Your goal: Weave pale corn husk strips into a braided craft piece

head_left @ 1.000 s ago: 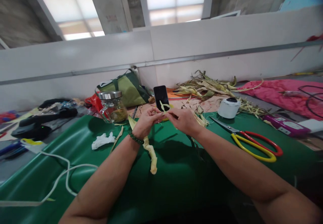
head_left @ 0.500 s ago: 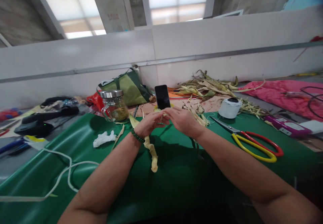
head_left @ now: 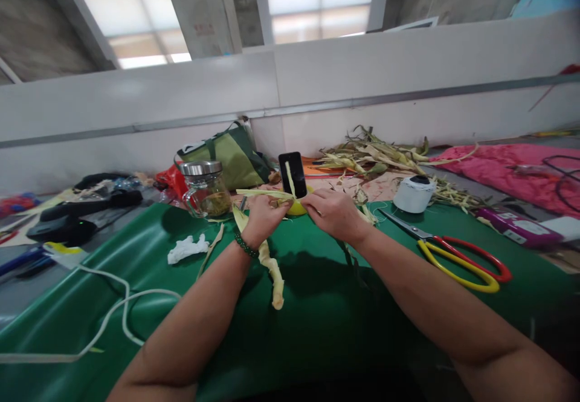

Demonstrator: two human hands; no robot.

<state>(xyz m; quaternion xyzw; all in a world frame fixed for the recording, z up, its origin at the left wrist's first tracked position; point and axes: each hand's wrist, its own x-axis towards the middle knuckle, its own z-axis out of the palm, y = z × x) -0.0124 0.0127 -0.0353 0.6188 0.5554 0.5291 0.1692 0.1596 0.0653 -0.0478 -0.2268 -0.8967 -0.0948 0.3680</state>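
Note:
My left hand [head_left: 266, 216], with a green bead bracelet at the wrist, is closed, pinching pale corn husk strips [head_left: 263, 193]. One strip points left and another stands up in front of the dark phone [head_left: 298, 169]. My right hand [head_left: 336, 214] is closed too, its fingertips on the same husk strips close to the left fingertips. A yellow object [head_left: 296, 210] shows behind the fingers, partly hidden. Beneath my left wrist a twisted length of husk [head_left: 272, 272] lies on the green mat [head_left: 312, 317].
Red-and-yellow-handled scissors [head_left: 453, 257] lie at the right, near a white spool [head_left: 413, 194] and a purple box [head_left: 516, 228]. Behind are a husk pile [head_left: 376, 154], a glass jar [head_left: 208, 193] and a green bag [head_left: 235, 157]. Crumpled white tissue [head_left: 186, 249] and a white cord [head_left: 122, 296] lie left.
My hands have moved slightly apart, and the left has turned. Husk strips now show above the fingers, one pointing left and one upright. The yellow object has become more visible.

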